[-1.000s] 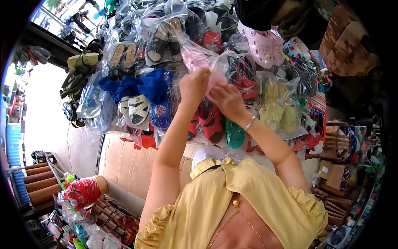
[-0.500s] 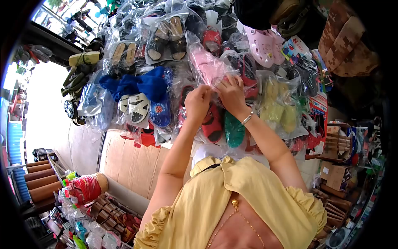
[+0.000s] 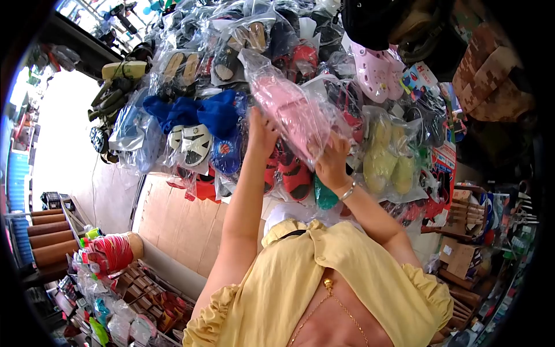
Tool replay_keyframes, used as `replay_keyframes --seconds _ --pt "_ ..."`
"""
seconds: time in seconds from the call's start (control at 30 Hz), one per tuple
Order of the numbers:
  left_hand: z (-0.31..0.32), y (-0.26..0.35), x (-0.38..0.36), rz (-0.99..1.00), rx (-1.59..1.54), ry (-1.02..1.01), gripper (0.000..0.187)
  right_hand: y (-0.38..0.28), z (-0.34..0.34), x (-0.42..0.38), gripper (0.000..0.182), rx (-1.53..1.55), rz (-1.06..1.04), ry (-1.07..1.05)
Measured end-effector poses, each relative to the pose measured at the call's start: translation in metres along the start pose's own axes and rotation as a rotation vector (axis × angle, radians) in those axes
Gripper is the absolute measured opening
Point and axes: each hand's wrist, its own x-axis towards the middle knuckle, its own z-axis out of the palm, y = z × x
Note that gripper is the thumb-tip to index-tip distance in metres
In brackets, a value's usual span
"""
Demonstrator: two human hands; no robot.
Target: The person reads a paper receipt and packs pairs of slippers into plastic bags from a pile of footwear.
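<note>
A clear plastic bag with pink slippers [image 3: 286, 110] is tilted over the pile of bagged footwear. My right hand [image 3: 333, 157] grips the bag's lower right end, with its fingers closed on the plastic. At the bag's left side is my left hand [image 3: 263, 133], raised beside it; its fingers are partly behind the bag, and whether they hold it is unclear. Red slippers [image 3: 295, 176] lie just below the bag. To the left of my left hand are a blue slipper [image 3: 225, 155] and a blue cloth [image 3: 217, 114].
Bagged yellow-green shoes [image 3: 381, 150] lie at the right, below pink clogs [image 3: 376, 72]. White-strapped slippers [image 3: 195, 146] are at the left. A red string spool [image 3: 113, 253] stands lower left, near brown rolls [image 3: 55, 243]. Cardboard boxes [image 3: 459, 251] are at the right.
The pink slippers' bag has been lifted and turned more into view. My left hand has moved left, apart from my right hand, which has shifted slightly down and right.
</note>
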Motion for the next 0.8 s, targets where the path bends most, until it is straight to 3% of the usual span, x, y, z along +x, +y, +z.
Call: replay_keyframes --seconds 0.07,0.1,0.23,0.4,0.47,0.53,0.6,0.67,0.73,0.8 --pt "0.007 -0.006 0.005 -0.228 -0.331 -0.293 0.078 -0.016 -0.002 -0.005 0.03 0.019 -0.016 0.027" --pt "0.02 -0.001 -0.007 -0.235 -0.354 -0.292 0.086 -0.02 0.003 -0.007 0.032 0.028 -0.041 0.004" --pt "0.034 -0.011 -0.026 -0.285 -0.483 -0.394 0.078 -0.027 0.005 -0.005 0.038 0.054 0.011 -0.047" --pt "0.045 -0.016 -0.037 -0.204 -0.285 -0.317 0.072 -0.031 -0.005 0.013 0.043 0.033 0.078 -0.11" --pt "0.027 -0.018 -0.024 -0.224 -0.307 -0.408 0.075 -0.035 -0.017 0.014 0.049 0.025 0.096 -0.125" --pt "0.017 -0.012 -0.03 -0.247 -0.318 -0.352 0.077 -0.032 -0.028 0.011 0.049 0.136 0.284 -0.108" --pt "0.013 -0.007 -0.032 -0.189 -0.323 -0.167 0.079 -0.022 -0.016 0.003 0.045 0.125 0.307 -0.112" --pt "-0.001 -0.02 -0.022 -0.194 -0.307 -0.149 0.076 -0.017 -0.012 0.009 0.042 1.157 0.955 -0.441" --pt "-0.014 -0.04 -0.015 -0.213 -0.421 -0.284 0.071 -0.004 0.018 -0.008 0.04 1.15 0.942 -0.414" --pt "-0.014 -0.035 -0.014 -0.16 -0.378 -0.41 0.065 -0.006 0.024 -0.007 0.046 1.508 0.964 -0.171"
